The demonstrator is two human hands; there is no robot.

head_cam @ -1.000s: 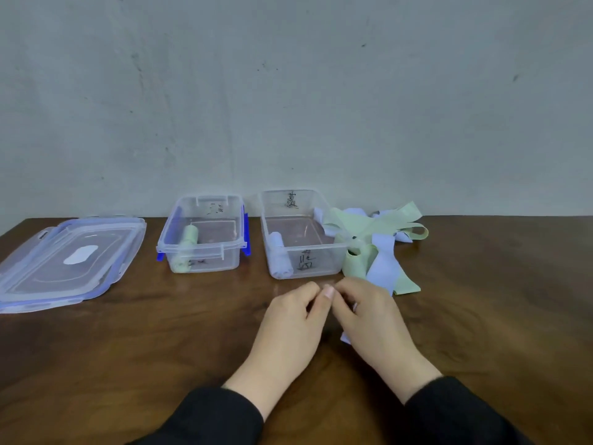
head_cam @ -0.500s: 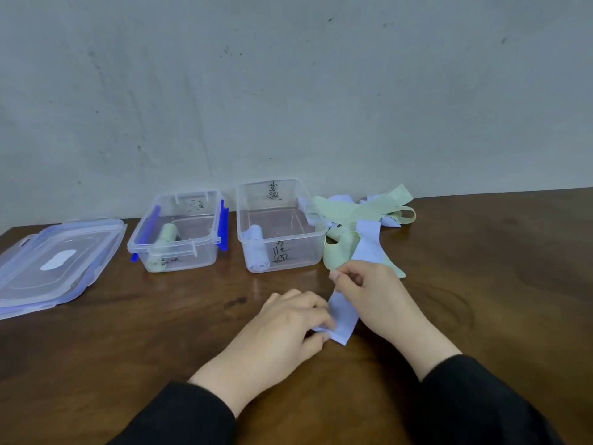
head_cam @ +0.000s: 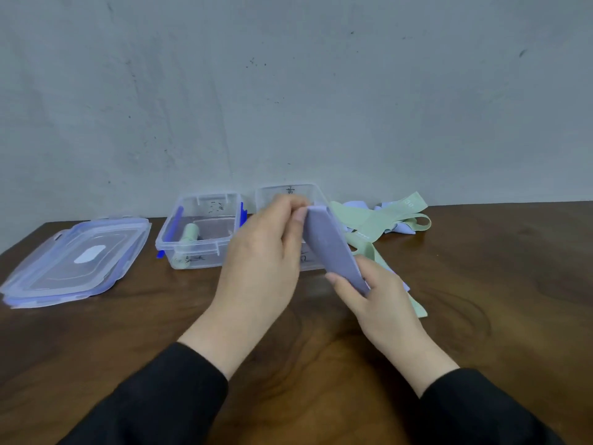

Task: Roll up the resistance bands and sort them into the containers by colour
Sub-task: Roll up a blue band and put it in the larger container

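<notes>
You're holding the purple band (head_cam: 330, 248) stretched flat between both hands, lifted off the table (head_cam: 481, 284), likely to straighten it before rolling. Your left hand (head_cam: 266, 252) is pinching its upper end; your right hand (head_cam: 375, 300) is gripping the lower end, fingers curled around it. Its long axis is slanting from upper left, in front of the right container (head_cam: 316, 195), down toward you at right. The left container (head_cam: 199, 232) is already keeping a green roll (head_cam: 190, 232); the loose bands (head_cam: 385, 220) are waiting just beside the right container.
</notes>
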